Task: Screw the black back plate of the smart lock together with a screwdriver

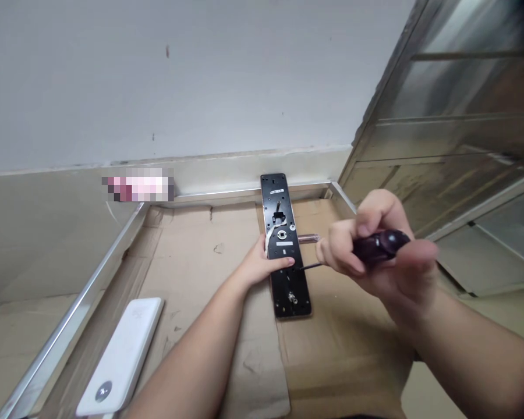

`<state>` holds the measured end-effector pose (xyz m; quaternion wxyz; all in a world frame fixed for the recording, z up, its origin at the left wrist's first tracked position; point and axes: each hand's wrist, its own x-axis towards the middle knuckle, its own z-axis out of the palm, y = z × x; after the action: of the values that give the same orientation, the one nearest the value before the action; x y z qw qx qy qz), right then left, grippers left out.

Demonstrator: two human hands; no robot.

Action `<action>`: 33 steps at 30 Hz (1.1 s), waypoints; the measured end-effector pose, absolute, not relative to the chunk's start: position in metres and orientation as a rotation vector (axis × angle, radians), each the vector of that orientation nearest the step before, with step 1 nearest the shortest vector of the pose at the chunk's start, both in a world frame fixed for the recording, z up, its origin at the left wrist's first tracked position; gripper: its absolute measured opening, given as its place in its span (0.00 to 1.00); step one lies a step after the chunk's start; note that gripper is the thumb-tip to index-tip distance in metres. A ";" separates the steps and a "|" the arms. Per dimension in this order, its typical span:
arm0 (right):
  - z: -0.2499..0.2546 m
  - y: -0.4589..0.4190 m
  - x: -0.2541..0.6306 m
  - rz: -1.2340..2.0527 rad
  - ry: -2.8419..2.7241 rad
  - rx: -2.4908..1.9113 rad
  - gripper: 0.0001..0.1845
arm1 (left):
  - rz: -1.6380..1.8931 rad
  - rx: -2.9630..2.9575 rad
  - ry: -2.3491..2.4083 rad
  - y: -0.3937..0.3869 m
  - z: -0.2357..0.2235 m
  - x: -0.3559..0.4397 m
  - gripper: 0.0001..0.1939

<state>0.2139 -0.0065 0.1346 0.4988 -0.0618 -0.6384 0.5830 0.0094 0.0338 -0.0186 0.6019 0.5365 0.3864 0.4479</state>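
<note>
Left hand (pixel 262 265) flat on black metal plate (pixel 288 299), fingers pressed together. Right hand (pixel 375 256), fingers curled round dark-handled screwdriver (pixel 382 244), tip at plate's right edge. Plate lying lengthwise on flattened cardboard (pixel 209 302), mid-scene; white power bank (pixel 120 355) near left.

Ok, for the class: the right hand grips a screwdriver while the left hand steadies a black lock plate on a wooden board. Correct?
No: the head view shows the black lock plate lying on brown cardboard, not a wooden board. The right hand grips the screwdriver and the left hand steadies the plate, as stated.
</note>
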 end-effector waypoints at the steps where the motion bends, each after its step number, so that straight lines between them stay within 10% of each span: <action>1: 0.135 -0.006 0.215 1.375 -1.588 -0.152 0.16 | 1.041 1.242 0.892 0.034 -0.019 0.009 0.44; 6: 0.144 -0.004 0.227 1.564 -1.814 -0.263 0.30 | 1.057 1.232 0.861 0.035 -0.022 0.008 0.45; 25: 0.131 -0.008 0.211 1.290 -1.487 -0.164 0.16 | 1.017 1.284 0.928 0.034 -0.024 0.007 0.45; 33: 0.143 0.008 0.223 1.563 -1.514 -0.175 0.29 | 1.093 1.347 1.033 0.030 -0.026 0.006 0.60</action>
<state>0.2227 0.0081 0.1427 0.4611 -0.0710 -0.6154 0.6353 0.0057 0.0295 -0.0255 0.5323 0.5648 0.4332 0.4582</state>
